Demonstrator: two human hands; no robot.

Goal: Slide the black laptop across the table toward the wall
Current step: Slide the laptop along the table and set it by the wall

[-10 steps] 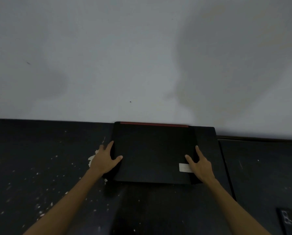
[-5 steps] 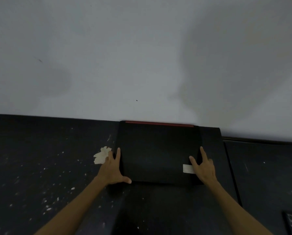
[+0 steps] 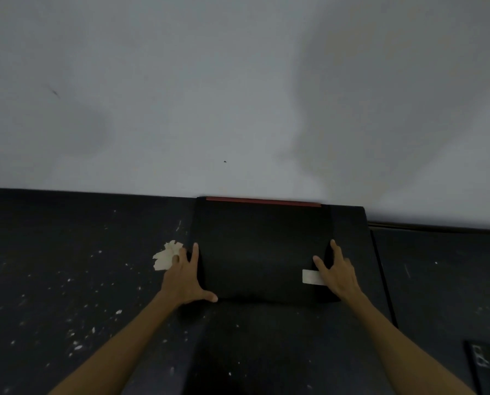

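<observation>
The black laptop point(image 3: 260, 252) lies closed and flat on the dark table point(image 3: 67, 266), its red-trimmed rear edge right against the grey wall point(image 3: 238, 95). A small white sticker point(image 3: 309, 276) marks its near right corner. My left hand point(image 3: 185, 277) grips the laptop's near left corner, fingers along the side and thumb at the front edge. My right hand point(image 3: 337, 276) holds the near right corner, fingers spread on the lid and side.
A crumpled scrap of pale paper point(image 3: 165, 256) lies just left of my left hand. White flecks dot the table's left half. A seam point(image 3: 383, 275) splits off a second tabletop at the right, where a dark device point(image 3: 486, 363) sits at the bottom right corner.
My left hand slid back from the lid's left edge to the near left corner, uncovering the paper scrap. The laptop stays against the wall; the right hand shifted only slightly.
</observation>
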